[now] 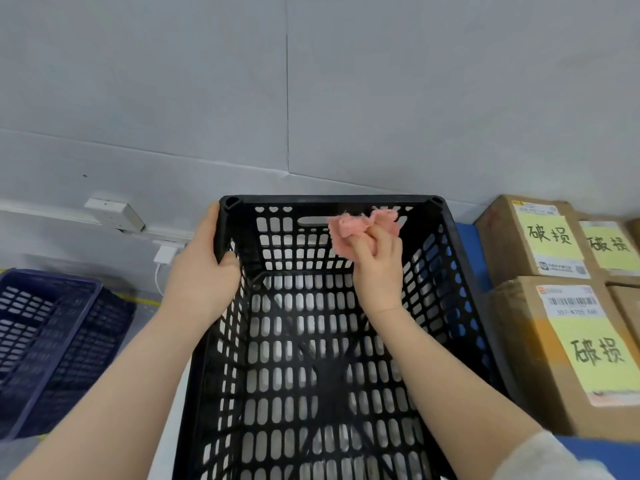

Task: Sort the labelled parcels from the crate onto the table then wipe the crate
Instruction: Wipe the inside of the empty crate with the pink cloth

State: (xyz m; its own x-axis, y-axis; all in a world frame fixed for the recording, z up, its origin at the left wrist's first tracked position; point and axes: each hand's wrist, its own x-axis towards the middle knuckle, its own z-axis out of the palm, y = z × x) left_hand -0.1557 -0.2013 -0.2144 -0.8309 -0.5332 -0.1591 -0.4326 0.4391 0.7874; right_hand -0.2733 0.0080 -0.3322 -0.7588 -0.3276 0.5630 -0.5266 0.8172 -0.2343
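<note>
Wiping stage by the look of it, with nothing inside the black crate (329, 199), spread from centre down to 6 o'clock. Gripping its rim corner at 11 o'clock with the left hand (204, 265), thumb hooked inside, fingers round the outside. Pinching a bunched pink cloth (349, 230) in the right hand (379, 268), fingers curled tight round it, pressed against the far inner wall near 12 o'clock, just below the handle slot. Parcels (540, 244) stacked at 3 o'clock on the blue table (467, 233), just beside the crate; touching or not, impossible to tell.

Likely trouble: snagging the frayed cloth edge on the slot rims, pulling threads loose or dragging it out of the pinch. Also possible: sliding or tipping the crate towards 12 o'clock through hard pushing on the far wall, with only one steadying hand at a corner.

Hard moulded plastic, rigid, pierced all over with rows of rounded oblong slots, thick rim, braced corners. Soft fuzzy cloth, crumpled, ragged at the edges. Matt brown cardboard, square-cornered, bearing white barcode labels and pale yellow sheets with handwritten characters. Second crate (52, 334), dark blue, same slotted build, at 8 o'clock, well apart
</note>
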